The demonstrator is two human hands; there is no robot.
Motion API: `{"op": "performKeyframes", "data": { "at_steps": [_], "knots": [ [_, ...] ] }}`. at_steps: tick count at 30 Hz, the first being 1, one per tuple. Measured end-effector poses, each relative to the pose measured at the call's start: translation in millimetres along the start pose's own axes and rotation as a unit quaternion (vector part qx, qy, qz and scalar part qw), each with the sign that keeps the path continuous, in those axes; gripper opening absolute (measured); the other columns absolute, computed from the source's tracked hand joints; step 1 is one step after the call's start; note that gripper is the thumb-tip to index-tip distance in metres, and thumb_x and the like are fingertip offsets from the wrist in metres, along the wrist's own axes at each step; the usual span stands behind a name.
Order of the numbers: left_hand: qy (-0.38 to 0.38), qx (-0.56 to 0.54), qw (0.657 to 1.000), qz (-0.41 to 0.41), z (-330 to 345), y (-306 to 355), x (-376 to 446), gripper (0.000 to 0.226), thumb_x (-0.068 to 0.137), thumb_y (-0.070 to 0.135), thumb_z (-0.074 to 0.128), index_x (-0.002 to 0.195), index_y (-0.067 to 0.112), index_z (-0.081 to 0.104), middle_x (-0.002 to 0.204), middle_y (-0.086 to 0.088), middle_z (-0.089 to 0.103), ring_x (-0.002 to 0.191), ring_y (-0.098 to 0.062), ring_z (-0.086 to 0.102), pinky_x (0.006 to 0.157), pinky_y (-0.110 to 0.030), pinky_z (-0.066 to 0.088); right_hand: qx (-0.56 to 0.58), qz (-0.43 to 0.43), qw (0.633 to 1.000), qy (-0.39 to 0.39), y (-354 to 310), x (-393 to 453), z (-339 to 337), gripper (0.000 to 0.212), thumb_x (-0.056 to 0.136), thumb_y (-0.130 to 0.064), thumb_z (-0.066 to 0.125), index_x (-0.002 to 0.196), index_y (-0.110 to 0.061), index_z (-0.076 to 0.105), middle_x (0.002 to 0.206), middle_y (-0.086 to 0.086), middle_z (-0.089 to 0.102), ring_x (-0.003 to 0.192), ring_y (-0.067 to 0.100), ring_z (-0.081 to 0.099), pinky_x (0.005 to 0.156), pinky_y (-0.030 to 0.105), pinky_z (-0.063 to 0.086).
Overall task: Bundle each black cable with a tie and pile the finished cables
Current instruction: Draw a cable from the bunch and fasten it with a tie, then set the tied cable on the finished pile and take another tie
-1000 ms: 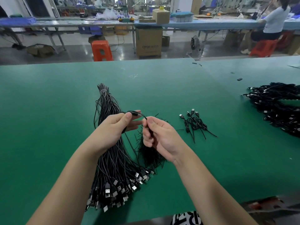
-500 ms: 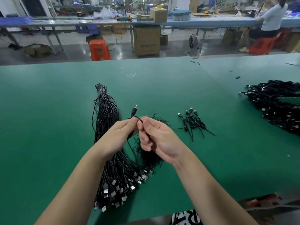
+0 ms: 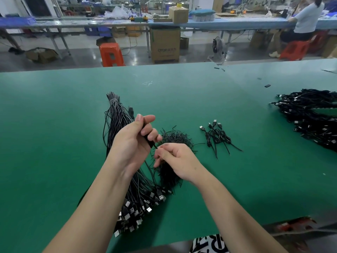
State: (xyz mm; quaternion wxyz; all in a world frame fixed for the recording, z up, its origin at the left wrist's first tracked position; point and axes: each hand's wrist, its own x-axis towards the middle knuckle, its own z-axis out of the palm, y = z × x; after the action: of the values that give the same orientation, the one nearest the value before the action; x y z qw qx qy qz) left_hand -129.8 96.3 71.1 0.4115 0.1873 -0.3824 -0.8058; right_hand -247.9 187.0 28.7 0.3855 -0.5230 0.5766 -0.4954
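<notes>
My left hand (image 3: 134, 143) grips a folded black cable (image 3: 149, 142) between thumb and curled fingers, above a long sheaf of loose black USB cables (image 3: 116, 121) lying on the green table (image 3: 54, 143). My right hand (image 3: 176, 161) pinches the thin strand coming down out of the left fist. Under my right hand lies a heap of short black ties (image 3: 174, 137). Three tied cables (image 3: 217, 133) lie just to the right of the heap.
A big pile of black cables (image 3: 310, 117) fills the table's right edge. Small black bits (image 3: 267, 86) lie near the far edge. Beyond the table stand an orange stool (image 3: 111, 54), a cardboard box (image 3: 165, 44), a fan and a seated person (image 3: 302, 24).
My left hand has turned palm up and closed around the folded cable. My right hand has dropped lower and now pinches the strand below the left fist.
</notes>
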Motion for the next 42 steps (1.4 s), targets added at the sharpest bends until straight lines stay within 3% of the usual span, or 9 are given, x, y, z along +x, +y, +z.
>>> {"op": "performKeyframes", "data": {
  "at_steps": [6, 9, 14, 19, 27, 32, 34, 37, 42],
  "knots": [
    [-0.062, 0.026, 0.997, -0.026, -4, -6, 0, 0.035, 0.098, 0.031, 0.051, 0.083, 0.011, 0.075, 0.061, 0.006, 0.034, 0.054, -0.012, 0.04, 0.058, -0.029, 0.047, -0.039, 0.029, 0.999, -0.018, 1, -1, -7, 0.01, 0.087, -0.04, 0.07, 0.093, -0.032, 0.072, 0.097, -0.002, 0.077, 0.094, 0.02, 0.071, 0.095, 0.04, 0.053],
    [-0.093, 0.037, 0.994, -0.042, -3, -10, -5, 0.03, 0.095, 0.031, 0.055, 0.083, 0.01, 0.073, 0.06, 0.002, 0.045, 0.077, -0.026, 0.067, 0.08, -0.043, 0.058, 0.041, 0.026, 0.998, -0.045, -1, 0, -6, 0.019, 0.084, -0.03, 0.079, 0.099, -0.038, 0.07, 0.096, -0.018, 0.072, 0.1, -0.002, 0.067, 0.089, 0.016, 0.049],
    [-0.139, 0.057, 0.984, -0.09, -2, -6, -9, 0.029, 0.091, 0.032, 0.059, 0.082, 0.009, 0.073, 0.067, -0.007, 0.063, 0.115, -0.044, 0.064, 0.089, -0.047, 0.057, 0.209, 0.011, 0.978, 0.011, 6, 2, -2, 0.033, 0.078, -0.011, 0.084, 0.104, -0.027, 0.073, 0.108, 0.005, 0.065, 0.121, 0.029, 0.062, 0.103, 0.039, 0.052],
    [-0.168, 0.081, 0.978, -0.095, 0, -6, -11, 0.036, 0.094, 0.031, 0.052, 0.082, 0.008, 0.078, 0.079, -0.015, 0.074, 0.116, -0.04, 0.065, 0.088, -0.035, 0.058, 0.267, -0.013, 0.963, 0.013, 14, 0, 8, 0.063, 0.075, -0.001, 0.083, 0.132, -0.018, 0.061, 0.11, 0.002, 0.072, 0.119, 0.019, 0.065, 0.098, 0.027, 0.052],
    [-0.115, 0.221, 0.953, -0.171, 21, -5, -7, 0.044, 0.104, 0.023, 0.045, 0.088, -0.004, 0.075, 0.095, -0.031, 0.072, 0.108, -0.034, 0.07, 0.088, -0.037, 0.059, 0.252, 0.012, 0.967, 0.043, 24, 1, 2, 0.029, 0.074, -0.006, 0.082, 0.1, -0.02, 0.08, 0.108, 0.01, 0.076, 0.111, 0.022, 0.07, 0.095, 0.03, 0.054],
    [-0.076, 0.439, 0.888, -0.115, 15, -3, -9, 0.042, 0.106, 0.026, 0.045, 0.09, 0.003, 0.076, 0.081, -0.008, 0.077, 0.083, -0.021, 0.072, 0.083, -0.027, 0.055, 0.007, 0.008, 0.993, 0.117, 30, 0, -11, 0.015, 0.079, -0.022, 0.08, 0.088, -0.023, 0.068, 0.08, -0.009, 0.07, 0.074, 0.012, 0.065, 0.075, 0.031, 0.055],
    [-0.045, 0.636, 0.769, -0.049, 10, -5, -9, 0.044, 0.105, 0.035, 0.045, 0.078, 0.015, 0.073, 0.054, 0.007, 0.058, 0.052, -0.014, 0.055, 0.054, -0.024, 0.042, -0.186, -0.014, 0.974, 0.132, 31, -2, -16, 0.021, 0.083, -0.036, 0.071, 0.081, -0.031, 0.051, 0.069, -0.013, 0.057, 0.061, 0.007, 0.051, 0.061, 0.032, 0.042],
    [-0.025, 0.776, 0.63, 0.026, 4, -13, -8, 0.041, 0.106, 0.038, 0.04, 0.073, 0.017, 0.053, 0.06, 0.0, 0.051, 0.059, -0.025, 0.054, 0.052, -0.034, 0.035, -0.369, -0.033, 0.924, 0.095, 35, -4, -14, 0.026, 0.098, -0.039, 0.051, 0.091, -0.031, 0.028, 0.076, -0.011, 0.056, 0.068, 0.027, 0.059, 0.06, 0.036, 0.031],
    [-0.045, 0.712, 0.7, 0.032, -4, -25, -6, 0.023, 0.103, 0.039, 0.048, 0.112, 0.021, 0.06, 0.068, 0.01, 0.057, 0.054, -0.003, 0.049, 0.05, -0.018, 0.033, -0.405, -0.018, 0.914, 0.034, 41, -7, -8, 0.013, 0.105, -0.03, 0.035, 0.099, -0.022, 0.027, 0.089, 0.01, 0.067, 0.079, 0.044, 0.062, 0.062, 0.043, 0.036]
  ]
}}
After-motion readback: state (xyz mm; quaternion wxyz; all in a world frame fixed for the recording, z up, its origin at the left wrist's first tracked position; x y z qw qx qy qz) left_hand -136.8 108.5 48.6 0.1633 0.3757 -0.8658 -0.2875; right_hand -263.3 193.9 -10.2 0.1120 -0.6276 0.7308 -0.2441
